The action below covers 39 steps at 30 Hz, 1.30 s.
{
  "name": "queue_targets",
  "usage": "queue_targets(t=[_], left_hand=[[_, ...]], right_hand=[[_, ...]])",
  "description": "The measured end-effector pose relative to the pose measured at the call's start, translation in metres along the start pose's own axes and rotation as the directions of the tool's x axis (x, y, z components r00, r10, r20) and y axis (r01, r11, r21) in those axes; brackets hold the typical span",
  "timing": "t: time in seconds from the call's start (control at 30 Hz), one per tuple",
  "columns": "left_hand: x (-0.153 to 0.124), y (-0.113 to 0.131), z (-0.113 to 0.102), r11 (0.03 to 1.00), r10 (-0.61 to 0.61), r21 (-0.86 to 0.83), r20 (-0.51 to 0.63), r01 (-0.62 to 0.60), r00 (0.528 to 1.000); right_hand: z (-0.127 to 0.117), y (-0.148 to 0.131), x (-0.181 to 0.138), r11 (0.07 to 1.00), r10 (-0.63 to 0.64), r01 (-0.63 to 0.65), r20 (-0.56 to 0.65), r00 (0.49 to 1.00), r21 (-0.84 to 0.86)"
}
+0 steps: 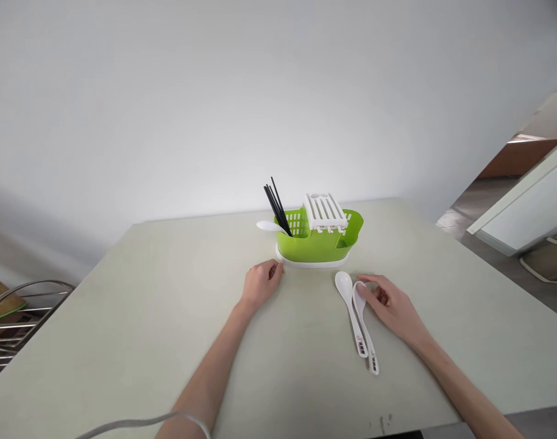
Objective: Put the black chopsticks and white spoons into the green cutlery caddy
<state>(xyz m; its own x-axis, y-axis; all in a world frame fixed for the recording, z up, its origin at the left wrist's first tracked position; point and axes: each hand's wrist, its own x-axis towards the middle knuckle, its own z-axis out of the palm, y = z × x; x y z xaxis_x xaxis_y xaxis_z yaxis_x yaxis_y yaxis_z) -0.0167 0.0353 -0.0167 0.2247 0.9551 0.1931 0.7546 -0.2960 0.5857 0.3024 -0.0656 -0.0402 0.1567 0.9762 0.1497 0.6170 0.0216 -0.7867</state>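
Observation:
A green cutlery drainer (317, 245) with a white base and a white slotted insert (325, 211) stands mid-table. Black chopsticks (275, 204) and one white spoon (269, 226) stick out of its left end. My left hand (260, 283) rests on the table just left of the drainer's base, fingers loosely curled, holding nothing. Two white spoons lie side by side in front of the drainer. My right hand (390, 305) lies with its fingertips on the bowl of the right-hand spoon (367, 329). The left-hand spoon (350, 308) is untouched.
The pale table (145, 305) ends at a front edge near the bottom of the view. A metal wire rack (17, 317) stands off the table at the left. A white cable (141, 422) crosses my left forearm. A white wall rises behind.

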Motion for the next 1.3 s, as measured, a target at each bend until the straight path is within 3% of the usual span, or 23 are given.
queue_targets(t=[0.2,0.83,1.3], left_hand=[[0.0001,-0.0001,0.0005,1.0,0.011,0.02,-0.002,-0.011,1.0],[-0.0014,0.0021,-0.0008,0.999,0.015,0.034,0.006,-0.015,1.0],[-0.002,0.0036,-0.0016,0.998,0.024,0.051,0.007,-0.024,1.0]], right_hand=[[-0.0014,0.0055,-0.0005,0.998,0.067,-0.068,0.049,0.997,0.013],[-0.0043,0.0035,-0.0018,0.979,0.16,-0.16,0.009,0.987,0.129],[-0.0083,0.0001,-0.0048,0.922,0.24,-0.224,-0.014,0.971,0.317]])
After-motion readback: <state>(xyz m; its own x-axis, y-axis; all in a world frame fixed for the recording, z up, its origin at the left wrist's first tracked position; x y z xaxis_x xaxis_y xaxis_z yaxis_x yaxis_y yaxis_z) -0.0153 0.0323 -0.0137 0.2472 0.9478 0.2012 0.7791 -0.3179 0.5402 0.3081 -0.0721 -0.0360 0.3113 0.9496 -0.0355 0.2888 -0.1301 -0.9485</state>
